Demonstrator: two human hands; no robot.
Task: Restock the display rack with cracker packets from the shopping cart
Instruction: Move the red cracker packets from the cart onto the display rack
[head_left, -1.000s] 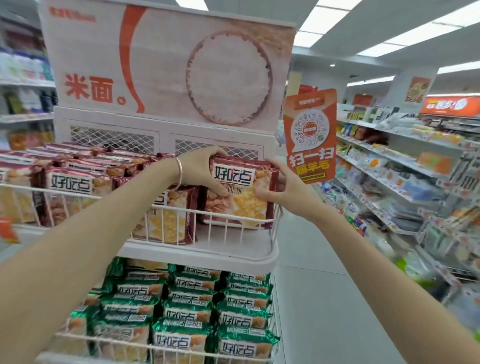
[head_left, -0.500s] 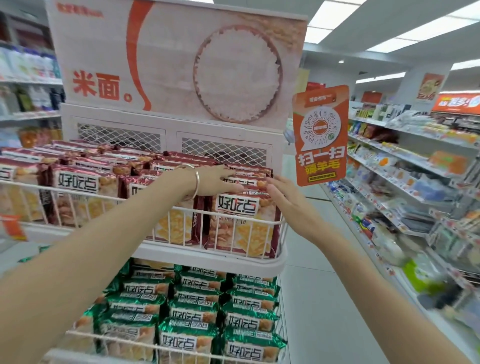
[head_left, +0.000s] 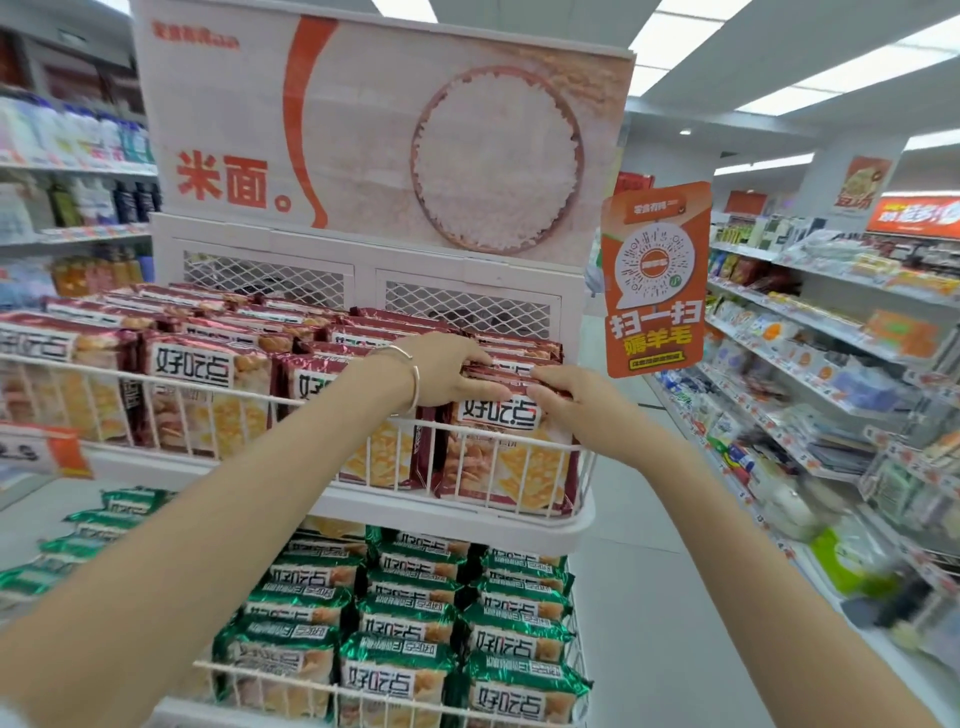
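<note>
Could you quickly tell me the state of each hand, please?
Left hand: pinches the top of the red cracker packet.
Right hand: grips the same packet.

Top edge of front cracker packet (head_left: 501, 462) hidden; aisle shelves (head_left: 841, 447) blurred

a bright shop aisle, as we find it

overhead we see long white light panels (head_left: 810, 98) set in a pale ceiling (head_left: 753, 47) — they run off toward the back. the floor (head_left: 623, 597) is smooth light grey with a faint seam. the right-hand shelves (head_left: 810, 332) are white, tiered with small packaged goods and blurred near the edge; the left-hand shelves (head_left: 78, 166) carry bottles. a white pillar (head_left: 815, 176) bearing an orange poster (head_left: 862, 182) stands far right, beside an orange banner (head_left: 914, 215).
</note>
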